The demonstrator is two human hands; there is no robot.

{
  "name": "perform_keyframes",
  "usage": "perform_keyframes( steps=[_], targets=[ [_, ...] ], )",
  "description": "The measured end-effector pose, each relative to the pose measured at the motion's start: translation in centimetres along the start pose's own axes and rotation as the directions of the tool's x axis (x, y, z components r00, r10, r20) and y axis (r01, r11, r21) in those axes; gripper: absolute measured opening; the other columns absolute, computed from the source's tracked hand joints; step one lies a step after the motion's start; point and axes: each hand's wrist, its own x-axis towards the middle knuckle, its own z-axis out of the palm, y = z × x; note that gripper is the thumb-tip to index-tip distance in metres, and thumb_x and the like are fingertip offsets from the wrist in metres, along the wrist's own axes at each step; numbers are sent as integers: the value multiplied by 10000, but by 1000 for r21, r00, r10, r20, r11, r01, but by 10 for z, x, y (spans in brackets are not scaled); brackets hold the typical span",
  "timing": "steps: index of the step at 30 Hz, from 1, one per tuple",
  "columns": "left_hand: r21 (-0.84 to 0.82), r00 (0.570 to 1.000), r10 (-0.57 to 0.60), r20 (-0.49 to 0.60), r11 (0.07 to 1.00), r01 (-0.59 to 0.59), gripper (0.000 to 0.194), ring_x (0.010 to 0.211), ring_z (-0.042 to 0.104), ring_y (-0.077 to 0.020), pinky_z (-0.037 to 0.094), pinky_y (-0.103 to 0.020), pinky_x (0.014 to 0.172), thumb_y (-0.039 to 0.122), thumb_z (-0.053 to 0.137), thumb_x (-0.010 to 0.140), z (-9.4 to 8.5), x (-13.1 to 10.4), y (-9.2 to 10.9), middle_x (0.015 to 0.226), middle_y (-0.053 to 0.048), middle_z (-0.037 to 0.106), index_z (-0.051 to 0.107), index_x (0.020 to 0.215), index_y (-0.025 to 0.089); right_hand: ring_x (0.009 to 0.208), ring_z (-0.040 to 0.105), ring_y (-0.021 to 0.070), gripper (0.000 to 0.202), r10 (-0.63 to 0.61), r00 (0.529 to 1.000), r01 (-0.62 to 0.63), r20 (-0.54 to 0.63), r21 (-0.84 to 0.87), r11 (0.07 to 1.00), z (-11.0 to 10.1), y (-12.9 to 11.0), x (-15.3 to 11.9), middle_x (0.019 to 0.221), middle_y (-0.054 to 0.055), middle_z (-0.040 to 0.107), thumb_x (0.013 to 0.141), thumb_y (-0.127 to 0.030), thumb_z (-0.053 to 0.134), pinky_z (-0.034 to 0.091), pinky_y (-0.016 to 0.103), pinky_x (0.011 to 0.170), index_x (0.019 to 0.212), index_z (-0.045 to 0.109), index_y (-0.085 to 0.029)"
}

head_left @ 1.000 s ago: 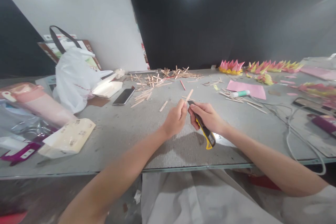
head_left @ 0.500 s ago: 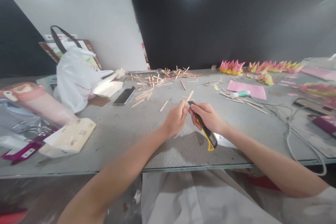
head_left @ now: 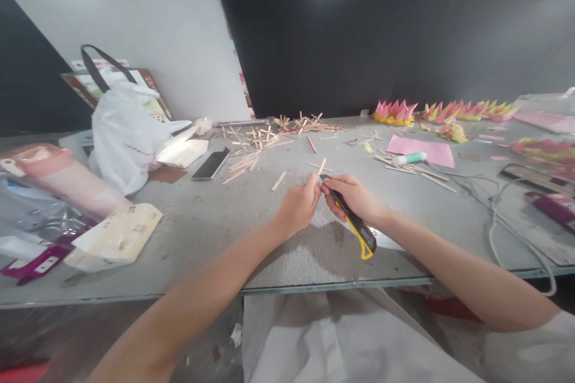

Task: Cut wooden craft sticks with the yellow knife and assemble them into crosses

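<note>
My left hand [head_left: 300, 202] is closed around a wooden craft stick [head_left: 322, 166], whose upper end pokes out above the thumb. Close beside it, my right hand [head_left: 349, 198] grips a black and yellow utility knife [head_left: 362, 232]. The knife's handle slants down to the right, and its front end meets the stick near my left thumb. Fingers hide most of the blade and the stick's lower part. Just behind my hands a loose craft stick [head_left: 318, 167] lies on the table, and another stick [head_left: 278, 181] is a little to the left.
A pile of craft sticks [head_left: 263, 139] spreads behind my hands on the grey table [head_left: 215, 227]. To the left are a phone [head_left: 211, 166], a white plastic bag [head_left: 123, 131] and a pink bottle [head_left: 76, 176]. Rightward lie a glue stick [head_left: 409, 158], pink paper [head_left: 431, 149], paper lotuses [head_left: 396, 112] and a cable [head_left: 492, 233].
The craft stick in my left hand has turned more upright and shows narrower. The knife's handle end has shifted slightly right. The whole view has moved a little.
</note>
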Motion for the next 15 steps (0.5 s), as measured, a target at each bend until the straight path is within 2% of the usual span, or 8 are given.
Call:
perform_keyframes(
  steps=[8, 11, 15],
  targets=[
    [-25, 995, 39, 92, 999, -37, 264, 495, 404, -177, 184, -326, 573, 397, 337, 1095, -14, 6, -6, 577, 61, 370, 446, 903, 253, 311, 398, 115, 267, 52, 997, -53, 54, 16, 998, -8, -4, 0, 395, -45, 523, 960, -401, 532, 318, 218, 347, 752, 516, -235],
    [-97, 996, -2, 86, 995, 10, 281, 510, 429, -175, 218, -320, 573, 419, 340, 1098, -9, 7, -5, 589, 59, 404, 448, 899, 253, 314, 394, 116, 261, 64, 997, -65, 44, 24, 998, -8, -2, 3, 394, -48, 517, 949, -412, 546, 313, 222, 348, 760, 514, -236],
    [-266, 994, -104, 21, 958, 106, 352, 543, 475, -158, 313, -302, 592, 458, 287, 1116, 3, 9, 0, 611, 55, 470, 449, 887, 245, 321, 404, 120, 304, 72, 997, -72, 15, 49, 996, -6, 0, 8, 401, -67, 495, 950, -500, 561, 306, 230, 362, 802, 503, -240]
  ],
)
